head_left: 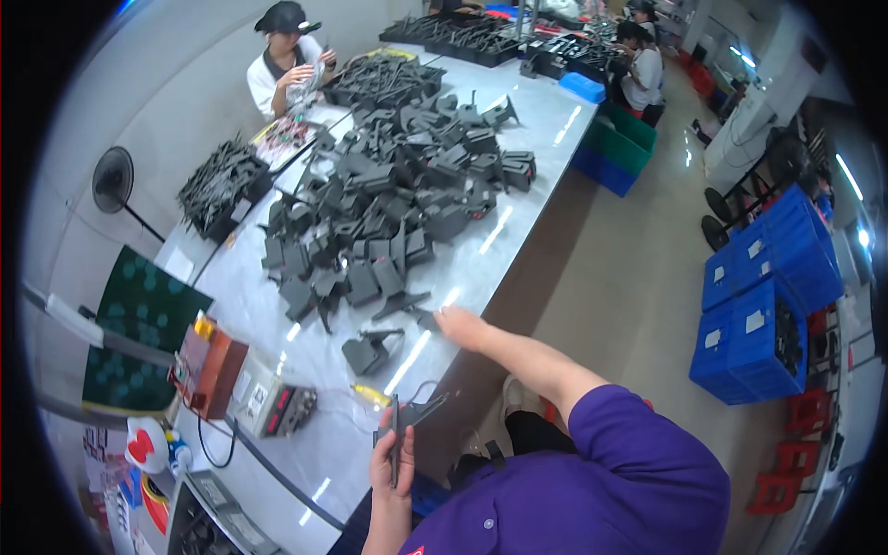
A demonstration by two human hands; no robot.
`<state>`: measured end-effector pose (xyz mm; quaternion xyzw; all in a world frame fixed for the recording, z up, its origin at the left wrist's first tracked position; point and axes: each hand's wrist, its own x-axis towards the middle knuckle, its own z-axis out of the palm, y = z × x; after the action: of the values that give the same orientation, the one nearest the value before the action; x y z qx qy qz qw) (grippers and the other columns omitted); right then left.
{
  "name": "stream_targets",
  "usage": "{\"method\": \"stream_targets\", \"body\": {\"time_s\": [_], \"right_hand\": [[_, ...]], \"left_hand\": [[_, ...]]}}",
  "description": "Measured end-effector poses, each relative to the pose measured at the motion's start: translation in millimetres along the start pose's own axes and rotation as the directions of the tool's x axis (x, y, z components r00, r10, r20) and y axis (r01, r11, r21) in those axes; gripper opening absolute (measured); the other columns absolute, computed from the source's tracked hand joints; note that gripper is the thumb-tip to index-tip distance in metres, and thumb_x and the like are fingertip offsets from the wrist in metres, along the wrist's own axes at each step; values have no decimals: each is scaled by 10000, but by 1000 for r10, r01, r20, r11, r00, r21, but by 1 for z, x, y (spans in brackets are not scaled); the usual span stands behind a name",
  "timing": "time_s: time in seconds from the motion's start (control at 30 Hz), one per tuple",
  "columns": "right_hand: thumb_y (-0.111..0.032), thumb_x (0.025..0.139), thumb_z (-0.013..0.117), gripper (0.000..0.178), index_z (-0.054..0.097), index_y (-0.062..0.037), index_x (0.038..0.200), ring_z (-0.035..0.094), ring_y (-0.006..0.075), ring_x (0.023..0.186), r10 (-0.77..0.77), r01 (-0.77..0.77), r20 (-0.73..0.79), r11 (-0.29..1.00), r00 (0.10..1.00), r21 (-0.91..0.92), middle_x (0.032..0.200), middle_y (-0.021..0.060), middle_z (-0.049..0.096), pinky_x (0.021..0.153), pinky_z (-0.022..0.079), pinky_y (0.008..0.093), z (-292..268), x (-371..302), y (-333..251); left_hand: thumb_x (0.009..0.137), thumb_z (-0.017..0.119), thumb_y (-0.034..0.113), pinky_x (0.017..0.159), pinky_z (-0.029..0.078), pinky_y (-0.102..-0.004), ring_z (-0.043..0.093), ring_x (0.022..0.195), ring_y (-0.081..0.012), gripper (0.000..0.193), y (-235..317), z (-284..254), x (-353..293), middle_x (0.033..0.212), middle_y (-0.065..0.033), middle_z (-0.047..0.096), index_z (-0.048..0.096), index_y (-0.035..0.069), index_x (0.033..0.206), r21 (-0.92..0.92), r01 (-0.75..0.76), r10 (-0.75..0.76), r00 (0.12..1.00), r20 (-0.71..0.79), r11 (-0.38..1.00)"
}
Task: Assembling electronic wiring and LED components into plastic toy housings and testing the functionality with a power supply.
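Note:
My left hand [393, 462] is closed around a dark grey plastic part [398, 442] with a thin upright plate and a pronged arm, held just off the table's near edge. Stretched out over the table's right edge, my right hand [461, 328] has its fingers drawn together on the end of another dark grey plastic part [424, 317]; the fingertips are small and partly hidden. One loose grey housing [365, 353] lies between my hands and the heap. Beyond it spreads a big heap of similar grey housings [379, 199]. A yellow tool [370, 396] with a cable lies near my left hand.
A boxy device [277, 407] and a brown-red block [220, 375] stand on the left of the white table [462, 277]. Black trays [217, 222] of grey parts sit farther back. A co-worker [287, 65] works at the far left. Blue crates [754, 314] stand on the floor at right.

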<state>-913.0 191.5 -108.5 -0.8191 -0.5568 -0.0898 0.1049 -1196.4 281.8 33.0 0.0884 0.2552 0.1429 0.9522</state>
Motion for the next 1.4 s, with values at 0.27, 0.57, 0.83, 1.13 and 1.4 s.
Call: {"method": "stream_targets", "body": {"time_s": [0.27,0.57,0.83,1.13,1.4], "right_hand": [[-90,789,457,301,405,34,1058,578,297,729,476,-404,148,496,867,769,806,179,554,644,463,359,-48,-45,61],[9,812,342,287,351,-41,1094,427,109,634,632,-46,408,-508,659,860,879,93,486,548,401,258,-149,-133,278],[-23,830,414,345,363,-42,1171,479,152,743,566,64,387,-618,728,784,975,97,491,633,425,293,-170,-102,366],[-52,828,450,345,384,-42,1166,507,157,788,390,-84,376,-592,840,801,1015,101,516,664,441,296,-161,30,430],[-46,834,435,304,431,-30,1137,550,182,818,253,-189,366,-529,896,827,1047,117,547,715,473,326,-147,252,476]], "left_hand": [[810,497,48,775,510,-318,551,963,-237,448,-76,83,111,1180,-120,488,385,81,1242,56,95,-101,988,116,994],[811,505,86,756,510,-246,576,829,-184,331,-230,236,276,984,-102,558,489,31,1137,60,207,-210,976,55,976],[831,542,88,674,535,-250,597,893,-209,232,-242,294,347,989,-109,575,492,23,1048,200,-77,68,996,52,977],[823,546,88,593,541,-232,612,769,-203,173,-140,325,471,900,-121,593,532,23,982,51,-288,289,957,-11,956],[744,516,30,645,560,-315,600,837,-324,175,0,316,585,894,-204,583,536,-34,906,-148,-433,434,901,-25,889]]}}
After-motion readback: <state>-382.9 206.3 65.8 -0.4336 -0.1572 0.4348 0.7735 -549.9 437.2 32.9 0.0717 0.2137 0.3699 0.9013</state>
